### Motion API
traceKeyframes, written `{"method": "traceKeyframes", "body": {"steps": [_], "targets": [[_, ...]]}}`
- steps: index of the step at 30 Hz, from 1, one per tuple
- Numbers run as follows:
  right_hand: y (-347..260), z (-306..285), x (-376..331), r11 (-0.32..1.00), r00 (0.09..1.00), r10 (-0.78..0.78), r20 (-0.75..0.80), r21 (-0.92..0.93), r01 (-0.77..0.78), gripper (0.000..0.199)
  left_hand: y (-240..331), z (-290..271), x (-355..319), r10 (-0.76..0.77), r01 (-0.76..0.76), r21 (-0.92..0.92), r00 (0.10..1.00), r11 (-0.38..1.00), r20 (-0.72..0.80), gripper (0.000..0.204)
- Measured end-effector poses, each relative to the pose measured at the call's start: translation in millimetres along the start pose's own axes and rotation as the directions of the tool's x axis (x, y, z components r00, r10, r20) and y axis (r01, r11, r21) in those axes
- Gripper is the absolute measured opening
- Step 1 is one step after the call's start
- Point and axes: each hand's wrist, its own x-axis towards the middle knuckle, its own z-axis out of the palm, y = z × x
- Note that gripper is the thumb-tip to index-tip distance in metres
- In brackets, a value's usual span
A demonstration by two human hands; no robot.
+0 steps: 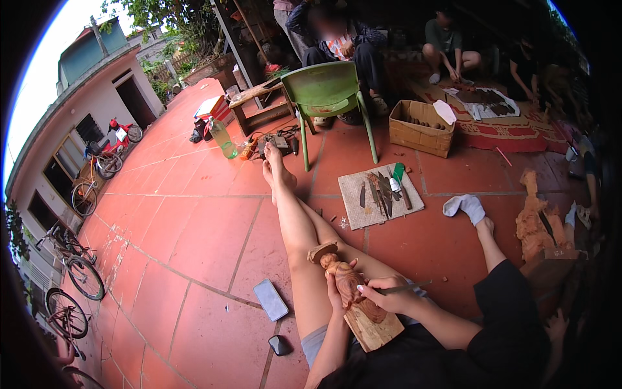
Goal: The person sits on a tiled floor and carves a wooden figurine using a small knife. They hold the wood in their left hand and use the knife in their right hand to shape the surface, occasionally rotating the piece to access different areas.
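Observation:
A carved wooden figure [350, 283] with a broad-brimmed hat rests slantwise over my lap, its block-like base toward my body. My left hand [335, 297] is closed around the figure's left side, thumb near its shoulder. Over the lower front of the carving is my right hand [393, 298], its fingers closed on a thin, dark hand tool [418, 284]. One slim end of that tool sticks out to the right; the end against the wood is hidden by the fingers, so its exact kind cannot be made out.
Beyond my legs lies a pale mat [355, 209] with several carving tools [384, 193]. A phone [271, 299] and a small black case [280, 345] are on the tiles at left. Ahead stand a green chair [322, 87] and a cardboard box [421, 139]; people sit nearby.

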Motion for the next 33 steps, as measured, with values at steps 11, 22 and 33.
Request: {"method": "traceKeyframes", "body": {"steps": [11,22,33], "targets": [[0,0,0,1.0,1.0,-0.013,-0.01,-0.014,0.013,0.03,0,2,0,0.01,-0.009,0.024,1.0,1.0,-0.012,0.088],[2,2,2,1.0,1.0,-0.023,-0.012,-0.018,0.023,0.03,2,1,-1,0.005,-0.005,0.025,1.0,1.0,-0.006,0.086],[-1,-1,2,0.996,0.993,-0.057,-0.102,0.056,0.063,0.028,-3,-2,4,0.013,-0.014,0.04,1.0,0.999,0.01,0.082]]}}
